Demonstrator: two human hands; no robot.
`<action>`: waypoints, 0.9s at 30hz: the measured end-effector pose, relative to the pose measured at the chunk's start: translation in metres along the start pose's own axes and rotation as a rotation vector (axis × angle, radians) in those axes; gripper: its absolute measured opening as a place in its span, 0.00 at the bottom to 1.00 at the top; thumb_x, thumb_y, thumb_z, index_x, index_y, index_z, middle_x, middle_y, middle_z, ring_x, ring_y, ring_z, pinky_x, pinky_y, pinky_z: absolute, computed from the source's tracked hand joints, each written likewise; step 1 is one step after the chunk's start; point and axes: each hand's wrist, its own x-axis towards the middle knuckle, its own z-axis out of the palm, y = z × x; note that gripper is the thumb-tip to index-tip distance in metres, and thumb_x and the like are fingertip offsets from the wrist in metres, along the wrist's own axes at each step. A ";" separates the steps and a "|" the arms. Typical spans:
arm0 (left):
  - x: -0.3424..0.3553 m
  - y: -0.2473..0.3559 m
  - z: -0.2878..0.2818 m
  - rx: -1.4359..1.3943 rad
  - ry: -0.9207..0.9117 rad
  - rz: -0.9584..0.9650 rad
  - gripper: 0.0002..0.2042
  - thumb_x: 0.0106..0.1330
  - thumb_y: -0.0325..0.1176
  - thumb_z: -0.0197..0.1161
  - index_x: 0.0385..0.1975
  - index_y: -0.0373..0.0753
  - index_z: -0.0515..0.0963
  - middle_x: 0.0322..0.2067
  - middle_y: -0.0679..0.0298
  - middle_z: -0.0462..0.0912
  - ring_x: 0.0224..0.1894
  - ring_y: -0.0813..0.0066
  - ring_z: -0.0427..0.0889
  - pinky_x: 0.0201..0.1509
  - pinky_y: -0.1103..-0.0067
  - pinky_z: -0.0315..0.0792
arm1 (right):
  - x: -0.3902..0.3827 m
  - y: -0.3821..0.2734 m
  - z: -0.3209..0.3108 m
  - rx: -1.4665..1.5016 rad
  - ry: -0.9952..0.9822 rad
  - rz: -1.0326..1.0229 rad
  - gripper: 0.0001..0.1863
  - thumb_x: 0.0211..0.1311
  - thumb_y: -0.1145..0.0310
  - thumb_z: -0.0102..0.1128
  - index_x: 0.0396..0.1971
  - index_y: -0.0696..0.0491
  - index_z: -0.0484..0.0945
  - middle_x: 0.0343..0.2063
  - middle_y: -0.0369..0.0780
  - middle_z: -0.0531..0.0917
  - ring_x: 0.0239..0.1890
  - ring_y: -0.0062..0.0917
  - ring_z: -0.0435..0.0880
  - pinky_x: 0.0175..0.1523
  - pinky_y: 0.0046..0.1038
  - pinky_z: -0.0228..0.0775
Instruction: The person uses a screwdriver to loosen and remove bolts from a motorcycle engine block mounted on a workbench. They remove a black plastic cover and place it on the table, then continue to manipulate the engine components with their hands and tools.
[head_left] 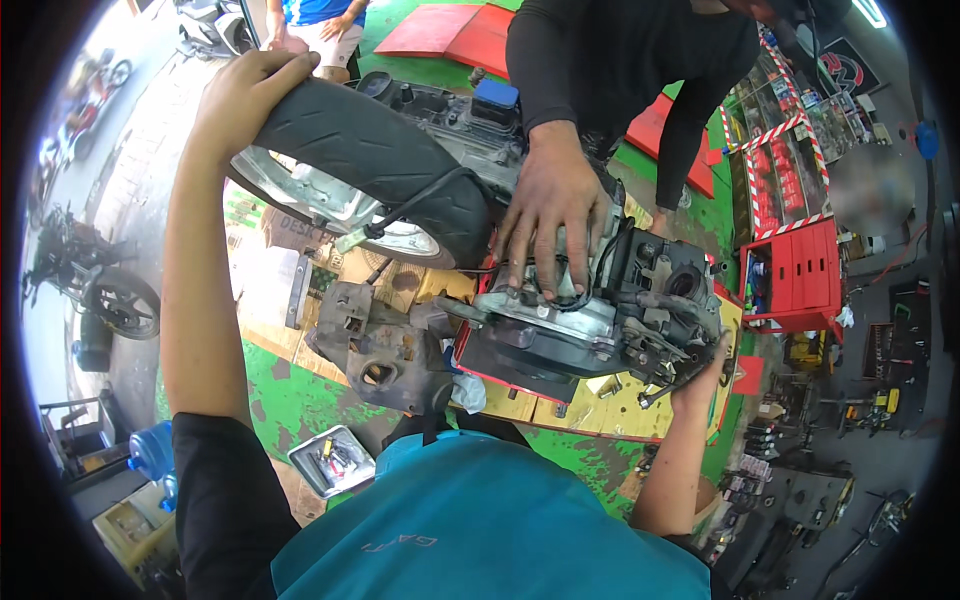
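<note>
My left hand [255,95] is closed over the top of a black motorcycle tyre [365,150], its fingers curled across the tread. The wheel is joined to a scooter engine [545,325] with a grimy metal casing. At the engine's right end, my right hand [703,378] grips the dark housing from the near side, thumb upward; the other fingers are mostly hidden. Across from me, a co-worker in black sleeves presses a hand [560,215] down on the engine's middle. A dirty shroud-like cover [375,350] sits at the engine's near left.
Beneath the engine is a wooden bench top [530,408] on a worn green floor. A metal tray [335,462] of small parts stands at lower left. To the right are a red tool cabinet [797,280] and wall-hung tools. Another person stands at the far left, near parked motorcycles.
</note>
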 end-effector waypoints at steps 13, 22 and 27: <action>0.002 -0.016 -0.001 -0.135 -0.059 -0.002 0.26 0.70 0.53 0.55 0.38 0.31 0.85 0.29 0.55 0.85 0.34 0.69 0.81 0.45 0.72 0.72 | 0.008 0.050 0.000 0.420 0.005 0.136 0.47 0.68 0.26 0.44 0.74 0.48 0.60 0.69 0.44 0.69 0.69 0.41 0.70 0.71 0.44 0.63; 0.005 -0.032 0.004 -0.208 -0.078 0.101 0.22 0.70 0.46 0.53 0.35 0.29 0.83 0.33 0.54 0.86 0.40 0.67 0.83 0.52 0.73 0.71 | 0.034 0.102 -0.004 0.695 -0.297 0.282 0.42 0.70 0.28 0.42 0.68 0.46 0.70 0.64 0.42 0.75 0.64 0.40 0.74 0.67 0.49 0.67; 0.007 -0.059 0.002 -0.101 -0.050 0.223 0.18 0.70 0.40 0.53 0.42 0.30 0.82 0.41 0.50 0.87 0.46 0.58 0.83 0.55 0.71 0.72 | 0.037 0.116 0.008 0.693 -0.270 0.281 0.42 0.70 0.28 0.42 0.68 0.47 0.70 0.64 0.42 0.75 0.64 0.40 0.74 0.67 0.49 0.67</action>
